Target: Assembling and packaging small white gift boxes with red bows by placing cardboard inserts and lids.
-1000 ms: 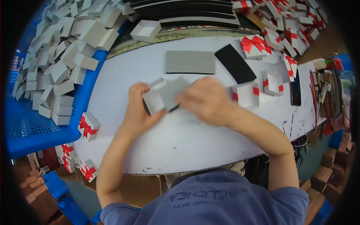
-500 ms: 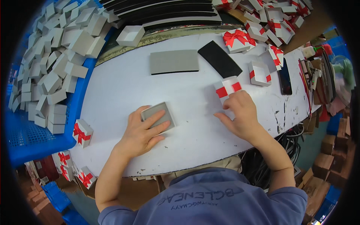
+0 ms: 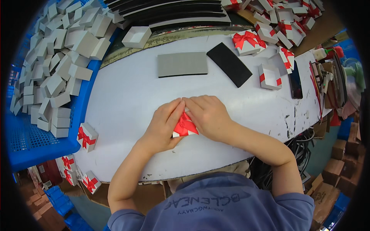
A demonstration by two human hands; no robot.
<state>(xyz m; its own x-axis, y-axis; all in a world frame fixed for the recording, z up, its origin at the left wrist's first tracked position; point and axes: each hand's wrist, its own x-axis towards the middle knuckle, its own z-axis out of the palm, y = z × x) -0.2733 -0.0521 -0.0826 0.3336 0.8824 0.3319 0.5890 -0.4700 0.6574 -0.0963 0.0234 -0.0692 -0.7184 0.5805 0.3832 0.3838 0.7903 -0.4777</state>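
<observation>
In the middle of the table, a small white gift box [image 3: 185,127] with a red ribbon bow sits between my hands. My left hand [image 3: 162,125] is wrapped round its left side, and my right hand [image 3: 210,117] grips its far right side. The fingertips of both hands meet at the box's far edge. Most of the box's sides are hidden under my fingers. Beyond my hands lie a grey foam pad [image 3: 182,64] and a black foam pad [image 3: 229,64], both flat on the table.
A blue basket [image 3: 79,115] heaped with white box halves [image 3: 54,85] stands at the left. Ribboned lids [image 3: 248,42], an open ribbon-banded box [image 3: 270,77] and a phone [image 3: 295,82] lie at the right. One bowed box [image 3: 87,137] rests by the left table edge.
My right hand has brought the ribboned lid leftward onto the box that my left hand held. Both hands now close round it, with the bow on top; the grey insert is covered.
</observation>
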